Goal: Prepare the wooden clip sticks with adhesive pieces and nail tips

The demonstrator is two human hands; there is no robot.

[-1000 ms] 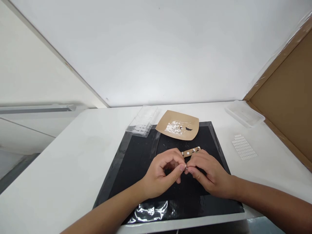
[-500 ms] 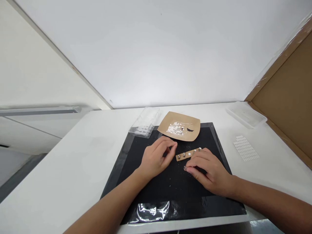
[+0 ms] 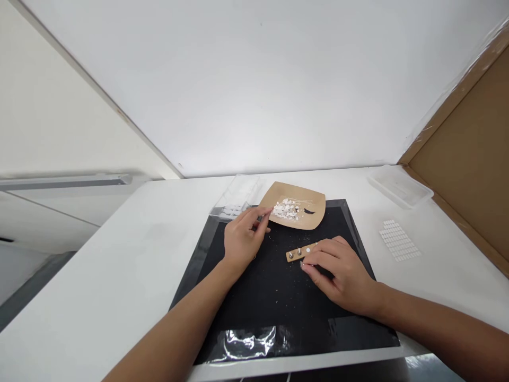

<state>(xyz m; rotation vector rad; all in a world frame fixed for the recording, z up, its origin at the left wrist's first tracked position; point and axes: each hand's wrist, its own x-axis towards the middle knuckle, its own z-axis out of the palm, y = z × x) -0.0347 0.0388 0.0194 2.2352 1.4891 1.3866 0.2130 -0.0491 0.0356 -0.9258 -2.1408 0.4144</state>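
Note:
My left hand [image 3: 245, 233] is pinched at the left rim of a tan, squarish plate [image 3: 314, 192]. Whatever sits between its fingertips is too small to make out. On the plate lies a pile of small white bits [image 3: 287, 209] with a dark, curved scrap [image 3: 309, 211]. My right hand [image 3: 338, 270] pinches a small shiny metal piece [image 3: 301, 264] just in front of a narrow brown strip [image 3: 295, 255]. Small metal studs [image 3: 299, 251] stand on this strip, along with a white dot [image 3: 308, 250]. The strip's right part is hidden behind my right hand.
A black mat [image 3: 274, 302] with glossy taped edges lies under both hands. Behind it on the left is a clear plastic case [image 3: 238, 193]. To the right are a sheet of white stickers [image 3: 399, 241], a translucent tray [image 3: 400, 187] and a cardboard wall [image 3: 469, 143].
My left hand has moved away from the strip, up and left to the plate's rim. My right hand stays by the strip with the metal piece, now tilted differently.

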